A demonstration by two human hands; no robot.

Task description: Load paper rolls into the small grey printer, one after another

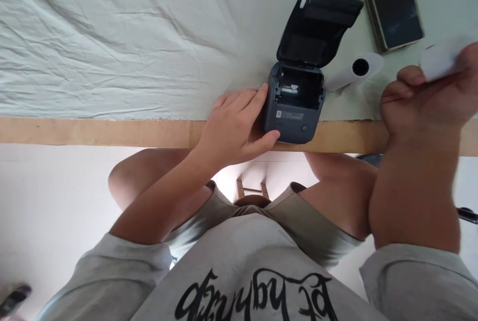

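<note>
A small dark printer (293,127) lies at the table's front edge with its black lid (315,27) tipped back and its compartment exposed. My left hand (239,124) rests against the printer's left side, fingers spread, the thumb on its front corner. Just right of the printer, a white paper roll (341,74) shows its dark core hole, with some paper trailing. My right hand (429,87), at the far right, has its fingers closed on a white piece of paper (440,59), partly blurred; whether this is another roll I cannot tell.
A dark phone-like device (394,5) lies behind the roll at the back right. A pale green, wrinkled cloth (149,42) covers the table, whose wooden edge (93,131) runs across in front of my legs.
</note>
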